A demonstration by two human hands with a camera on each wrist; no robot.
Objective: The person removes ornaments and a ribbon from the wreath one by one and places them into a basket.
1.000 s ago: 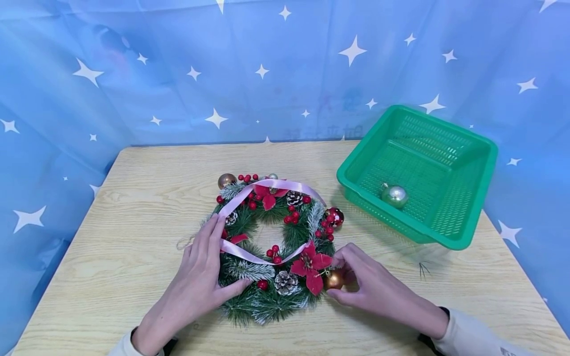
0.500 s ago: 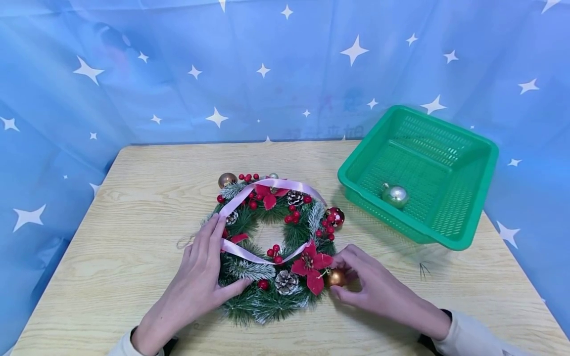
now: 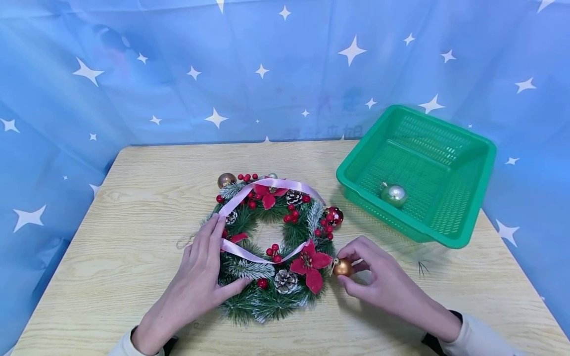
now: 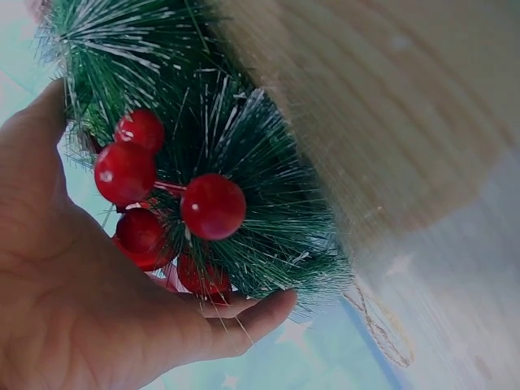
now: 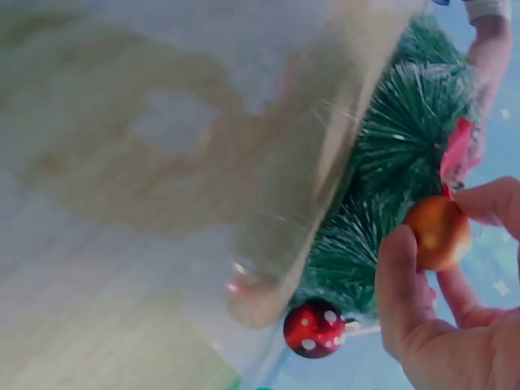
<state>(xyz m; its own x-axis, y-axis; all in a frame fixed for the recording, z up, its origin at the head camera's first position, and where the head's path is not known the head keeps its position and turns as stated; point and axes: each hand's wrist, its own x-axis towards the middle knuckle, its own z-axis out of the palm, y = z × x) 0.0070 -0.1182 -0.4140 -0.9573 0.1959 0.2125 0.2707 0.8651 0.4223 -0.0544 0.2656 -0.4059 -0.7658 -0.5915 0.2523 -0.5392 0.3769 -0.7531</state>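
Observation:
A green Christmas wreath (image 3: 294, 237) lies on the table, trimmed with red berries, pine cones, red poinsettia flowers and baubles. A pink ribbon (image 3: 285, 184) loops across its top. My left hand (image 3: 198, 269) grips the wreath's left side, fingers along the edge and thumb on the front; red berries (image 4: 213, 205) sit near that palm in the left wrist view. Between the thumb and fingers of my right hand (image 3: 380, 272) is a golden bauble (image 3: 343, 267), pinched just beside the lower right poinsettia (image 3: 311, 267). Its small cap points toward the wreath.
A green plastic basket (image 3: 416, 235) stands at the right rear, holding one silver bauble (image 3: 394, 196). A red spotted bauble (image 3: 334, 216) sits at the wreath's right edge. Loose dark needles (image 3: 422, 269) lie on the wooden table (image 3: 147, 188). A star-patterned blue cloth hangs behind.
My right hand has drawn the golden bauble slightly away from the wreath, to the right and up. The left hand and the wreath stay in place.

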